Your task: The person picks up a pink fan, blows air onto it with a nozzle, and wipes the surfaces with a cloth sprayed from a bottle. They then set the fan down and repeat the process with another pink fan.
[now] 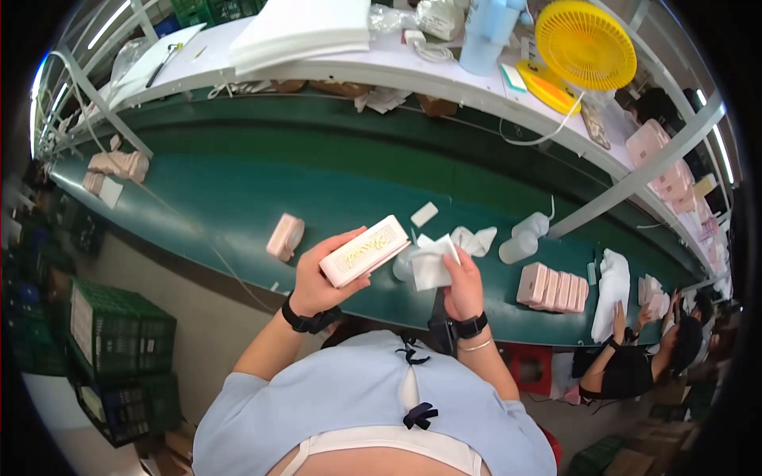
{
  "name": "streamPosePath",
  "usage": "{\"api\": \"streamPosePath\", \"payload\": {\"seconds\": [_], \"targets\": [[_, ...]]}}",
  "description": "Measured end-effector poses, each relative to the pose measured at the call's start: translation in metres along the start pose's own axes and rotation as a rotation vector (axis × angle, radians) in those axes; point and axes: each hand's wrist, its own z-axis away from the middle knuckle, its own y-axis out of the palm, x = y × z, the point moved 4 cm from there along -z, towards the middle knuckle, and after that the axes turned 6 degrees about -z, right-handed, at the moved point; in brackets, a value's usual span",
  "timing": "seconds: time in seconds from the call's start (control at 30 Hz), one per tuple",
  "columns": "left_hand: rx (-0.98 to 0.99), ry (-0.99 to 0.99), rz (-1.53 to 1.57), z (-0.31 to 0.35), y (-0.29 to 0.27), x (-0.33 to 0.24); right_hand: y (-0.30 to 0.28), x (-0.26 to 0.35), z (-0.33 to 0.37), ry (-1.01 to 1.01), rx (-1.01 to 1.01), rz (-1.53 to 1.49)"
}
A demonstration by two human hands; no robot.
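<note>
Clasping a pale pink, oblong case [365, 251] with gold marking, the left grip [317, 278] wrapped its left end; the right grip [467, 289] pinched a white sheet [431, 270], perhaps tissue, just beside the case, above the green worktop [214, 198].

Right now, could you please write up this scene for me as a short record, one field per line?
Left hand: holds a pale pink case with gold decoration
Right hand: holds a thin white cloth
Surface below: green bench
Left on bench: single pink block
Right on bench: row of pink cases
White shelf: yellow fan, light blue bottle
Far right: co-worker at the bench
</note>
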Motion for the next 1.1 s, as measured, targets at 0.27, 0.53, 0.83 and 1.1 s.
{"api": "streamPosePath", "payload": {"seconds": [0.27, 0.53, 0.83, 1.1], "targets": [[0.138, 0.373, -0.355, 0.026, 0.057, -0.034, 0.035, 0.060, 0.049, -0.422, 0.435, 0.355], [0.173, 0.300, -0.294, 0.033, 0.060, -0.038, 0.043, 0.045, 0.063, -0.751, 0.644, 0.734], [0.201, 0.441, 0.047, 0.023, 0.050, -0.018, 0.048, 0.005, 0.044, -0.242, 0.406, -0.135], [0.408, -0.026, 0.302, 0.009, 0.057, 0.003, 0.042, 0.024, 0.046, -0.732, 0.049, -0.046]]}}
